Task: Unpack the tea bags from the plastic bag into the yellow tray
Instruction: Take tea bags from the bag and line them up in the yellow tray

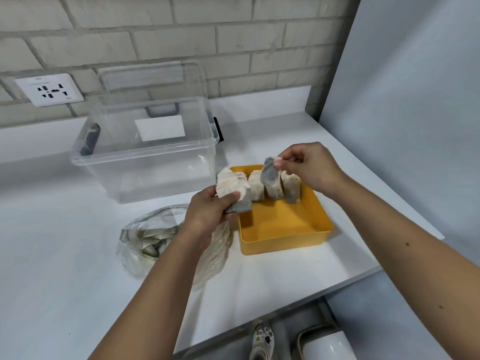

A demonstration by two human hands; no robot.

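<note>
The left hand (207, 214) grips a bundle of tea bags (233, 189), thumb curled across its front and fingers behind. It holds the bundle just above the near-left corner of the yellow tray (285, 245). The right hand (311, 167) pinches a single tea bag (270, 172) by its top corner between thumb and fingertips, and the bag hangs over the tray's far end.

The bags are soft, creased paper, pale with grey showing through. A row of tea bags (291, 189) stands upright along the tray's far wall, and the near half shows bare yellow floor. The tray is smooth, square plastic with straight walls.

The crumpled clear plastic bag (145, 242), with more tea bags inside, lies left of the tray under the left forearm. A clear storage box (145, 157) stands behind it. The tray sits near the right edge of the white counter (52, 255).
</note>
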